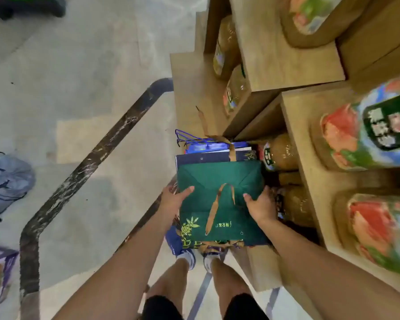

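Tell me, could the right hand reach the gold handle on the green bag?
Probably yes: the gold handle lies uncovered atop the green bag, just beside the right hand.

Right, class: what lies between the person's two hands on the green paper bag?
The head view shows a brown ribbon handle lying on the green paper bag, between the left hand and the right hand gripping its sides.

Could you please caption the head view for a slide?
Left hand and right hand hold a flat dark green paper bag near blue paper bags and wooden shelves.
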Demonstrator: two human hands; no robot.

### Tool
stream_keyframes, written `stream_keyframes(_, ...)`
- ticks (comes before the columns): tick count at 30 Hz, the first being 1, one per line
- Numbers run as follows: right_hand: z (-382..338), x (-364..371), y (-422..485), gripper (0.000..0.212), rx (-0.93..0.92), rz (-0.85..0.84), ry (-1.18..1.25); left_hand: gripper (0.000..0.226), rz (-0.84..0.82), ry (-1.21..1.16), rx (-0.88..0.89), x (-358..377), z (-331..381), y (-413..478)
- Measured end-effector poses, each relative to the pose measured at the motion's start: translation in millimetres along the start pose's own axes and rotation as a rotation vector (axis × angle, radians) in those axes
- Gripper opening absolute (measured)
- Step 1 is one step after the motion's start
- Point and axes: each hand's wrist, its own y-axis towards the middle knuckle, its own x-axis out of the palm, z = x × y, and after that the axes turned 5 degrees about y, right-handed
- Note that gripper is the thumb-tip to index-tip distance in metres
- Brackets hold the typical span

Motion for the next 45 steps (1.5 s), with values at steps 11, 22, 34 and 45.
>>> stream_keyframes(11,59.7,45.4,69.1,0.06,0.193,-0.078,0.328,0.078,-0.183,-0.034,-0.119,8.6,-74.0,114.0)
stream_keyframes(22,74.0,58.3,90.8,0.044,0.151,-0.072,0.455,0.065,-0.257,-0.106,-0.206,12.1,-98.3,144.9)
stream_keyframes(34,55.4,39.4,58.0,0.038,0.276,-0.479,0.659,0.063,-0.286,-0.158,-0.158,-23.2,-85.0,114.3)
stream_keyframes(45,-28.8,-5.0,-35.1,0.031,0.31,-0.657,0.607,0.059,-0.122,-0.201,-0.165,-85.6,-34.6,-7.9)
